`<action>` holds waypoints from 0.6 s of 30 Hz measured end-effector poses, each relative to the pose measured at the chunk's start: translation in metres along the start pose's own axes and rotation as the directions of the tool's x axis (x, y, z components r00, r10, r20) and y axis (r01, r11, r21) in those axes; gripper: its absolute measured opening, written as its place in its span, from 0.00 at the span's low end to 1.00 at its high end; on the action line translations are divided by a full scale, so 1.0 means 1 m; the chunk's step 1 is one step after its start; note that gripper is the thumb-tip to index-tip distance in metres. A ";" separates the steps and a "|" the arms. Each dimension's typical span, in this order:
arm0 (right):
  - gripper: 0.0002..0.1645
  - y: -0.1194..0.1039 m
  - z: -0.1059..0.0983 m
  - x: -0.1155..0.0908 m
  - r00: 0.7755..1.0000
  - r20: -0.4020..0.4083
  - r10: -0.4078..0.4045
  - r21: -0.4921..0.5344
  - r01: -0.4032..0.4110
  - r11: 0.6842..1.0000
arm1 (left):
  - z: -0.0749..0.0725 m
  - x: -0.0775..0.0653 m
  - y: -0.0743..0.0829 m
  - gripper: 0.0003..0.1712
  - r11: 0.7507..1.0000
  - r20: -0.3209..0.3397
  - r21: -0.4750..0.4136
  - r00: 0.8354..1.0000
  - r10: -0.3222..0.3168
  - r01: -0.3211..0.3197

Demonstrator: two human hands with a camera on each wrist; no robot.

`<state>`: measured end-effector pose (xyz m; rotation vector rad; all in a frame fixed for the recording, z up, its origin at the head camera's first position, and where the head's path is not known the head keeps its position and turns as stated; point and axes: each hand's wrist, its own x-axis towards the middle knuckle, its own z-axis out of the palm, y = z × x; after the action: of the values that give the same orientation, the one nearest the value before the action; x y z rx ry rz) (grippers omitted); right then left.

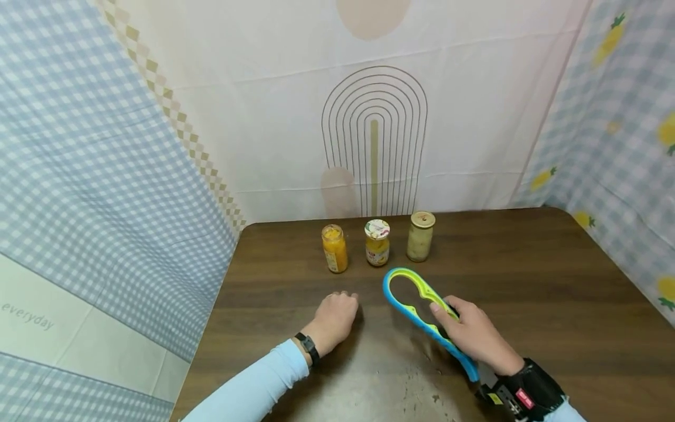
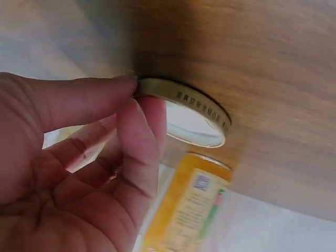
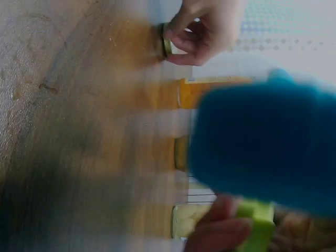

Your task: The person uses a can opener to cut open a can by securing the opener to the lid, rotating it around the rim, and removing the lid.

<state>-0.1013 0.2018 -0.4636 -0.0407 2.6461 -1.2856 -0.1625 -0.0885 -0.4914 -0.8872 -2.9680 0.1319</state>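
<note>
Left: left hand pinches a gold-rimmed lid by its edge between thumb and fingers, low over the bench; whether the rim touches the wood, cannot tell. Beyond it, orange jar, upright, uncovered. Then middle jar, patterned lid on; then pale jar, gold lid on. All three near the far edge, apart.

Nearer, blue-and-green opener, loop around nothing; right hand grips its handle end, thumb on the green side, other fingers mostly hidden.

Judgement: lid best lowered level, released only once it bears on the wood, clear of the jars. Opener best held rightward, so its loop clips no glass.
</note>
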 end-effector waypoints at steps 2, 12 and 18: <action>0.30 0.001 -0.001 -0.002 0.998 0.061 0.008 0.018 -0.009 1.000 | 0.001 0.000 -0.007 0.07 0.999 -0.001 -0.002 0.999 -0.037 0.037; 0.54 0.005 0.003 -0.015 0.989 0.147 0.036 0.001 -0.036 0.999 | -0.001 -0.004 -0.030 0.19 0.990 0.031 -0.017 0.990 -0.138 0.139; 0.48 0.001 0.007 -0.015 0.991 -0.063 -0.120 -0.105 0.113 0.988 | -0.003 -0.006 -0.028 0.19 0.989 -0.009 -0.040 0.990 -0.139 0.139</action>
<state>-0.0851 0.1982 -0.4660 -0.1721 2.8041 -1.2059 -0.1729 -0.1147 -0.4859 -0.6787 -3.0188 0.0631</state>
